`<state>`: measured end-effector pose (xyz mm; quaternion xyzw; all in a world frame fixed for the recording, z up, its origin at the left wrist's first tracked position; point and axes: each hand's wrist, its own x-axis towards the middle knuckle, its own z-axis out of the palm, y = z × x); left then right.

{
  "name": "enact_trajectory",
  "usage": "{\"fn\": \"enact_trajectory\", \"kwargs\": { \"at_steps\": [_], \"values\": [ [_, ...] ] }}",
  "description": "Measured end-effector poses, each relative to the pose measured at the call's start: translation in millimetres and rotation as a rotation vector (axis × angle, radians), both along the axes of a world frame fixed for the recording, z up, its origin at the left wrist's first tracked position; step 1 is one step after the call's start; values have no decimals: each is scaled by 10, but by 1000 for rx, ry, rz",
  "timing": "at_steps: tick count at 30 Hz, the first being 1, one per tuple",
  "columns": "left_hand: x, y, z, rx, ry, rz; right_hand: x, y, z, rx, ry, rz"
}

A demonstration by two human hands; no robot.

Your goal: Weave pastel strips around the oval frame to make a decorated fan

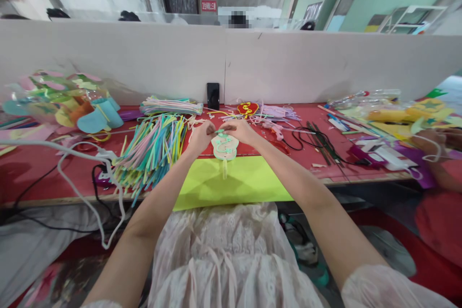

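Both hands at the far edge of a lime-green sheet (202, 187): the left hand (204, 134) has its fingers drawn together and the right hand (236, 130) arches with fingertips turned inward, meeting near a small green piece (219, 132); whether either pinches that piece or the rim below it cannot be told. A cream plaque (221, 150) with green relief lies just beyond the sheet's far edge, directly below the fingertips. Its long axis runs toward the wearer, its stick (224, 171) extending over the sheet; the two hands flank its far end, neither clearly nearer. Left of the sheet, a fanned bundle of pastel strips (151, 149); farther left, blue boot-shaped pieces (103, 116). Beyond the sheet, a phone (213, 96) standing against a white partition (162, 57), and a red-and-yellow ornament (248, 109) slightly to the right. Right of the sheet on the red bench (303, 156), a pink glue gun (275, 130) and thin dark rods (319, 142); farther right, a white power strip (388, 154) and a co-worker's hand (429, 142)
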<state>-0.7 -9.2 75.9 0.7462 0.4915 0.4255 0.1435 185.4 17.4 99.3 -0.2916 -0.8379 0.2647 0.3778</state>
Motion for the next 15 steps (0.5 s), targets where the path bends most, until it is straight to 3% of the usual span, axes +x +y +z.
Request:
{"fn": "enact_trajectory", "kwargs": {
  "at_steps": [2, 5, 7, 10, 13, 15],
  "values": [
    [40, -116, 73, 64, 210, 111, -9, 14, -16, -32, 38, 7],
    [120, -260, 140, 120, 369, 253, -14, 44, -47, -111, 145, 45],
    [165, -296, 131, 101, 334, 291, -20, 48, -75, -180, 210, 54],
    [221, -286, 49, 76, 126, 288, -56, 13, -127, -264, 288, 9],
    [287, -273, -60, 50, -43, 289, -115, -48, -169, -292, 363, -72],
    [328, -285, -116, 43, -51, 268, -146, -78, -186, -278, 392, -108]
  ]
}}
